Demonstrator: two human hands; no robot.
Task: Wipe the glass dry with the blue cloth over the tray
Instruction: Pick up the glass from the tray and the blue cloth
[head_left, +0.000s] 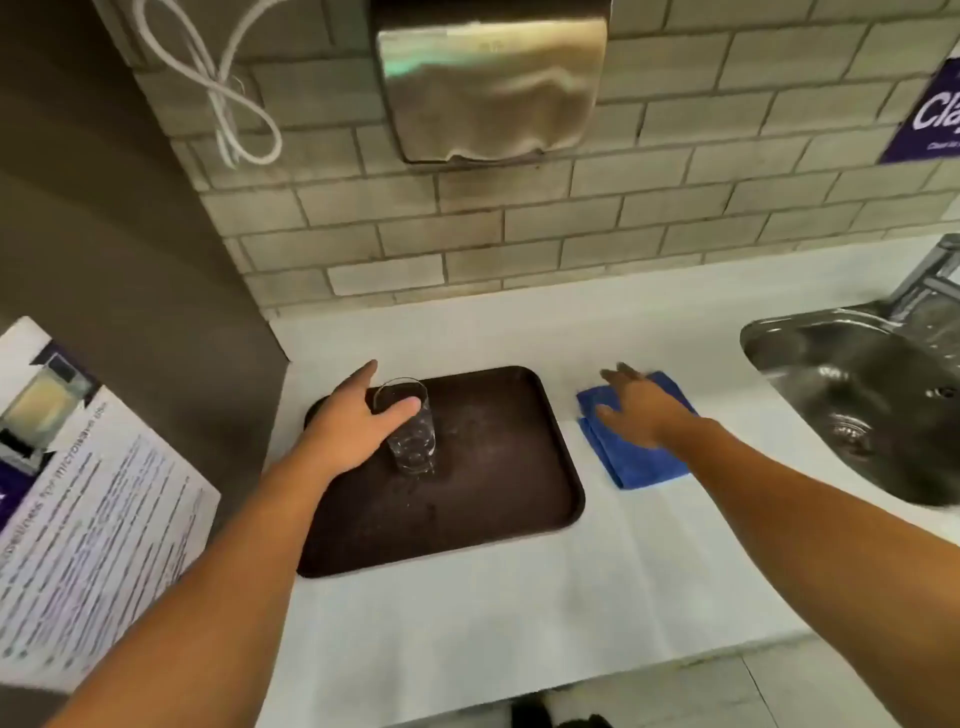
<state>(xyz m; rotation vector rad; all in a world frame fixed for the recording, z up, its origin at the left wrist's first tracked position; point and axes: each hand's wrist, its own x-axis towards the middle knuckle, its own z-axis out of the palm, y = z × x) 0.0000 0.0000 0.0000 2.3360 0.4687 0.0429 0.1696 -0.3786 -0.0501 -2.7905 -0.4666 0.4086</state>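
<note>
A clear drinking glass stands upright on the dark brown tray, toward its back left. My left hand reaches around the glass near its rim, thumb across the front and fingers behind, without a firm grip that I can see. A folded blue cloth lies on the white counter just right of the tray. My right hand hovers over the cloth's far half with fingers spread, holding nothing.
A steel sink with a tap sits at the right. A metal dispenser hangs on the tiled wall above. A printed notice is fixed at the left, beside a dark panel. Bare white counter lies in front of the tray.
</note>
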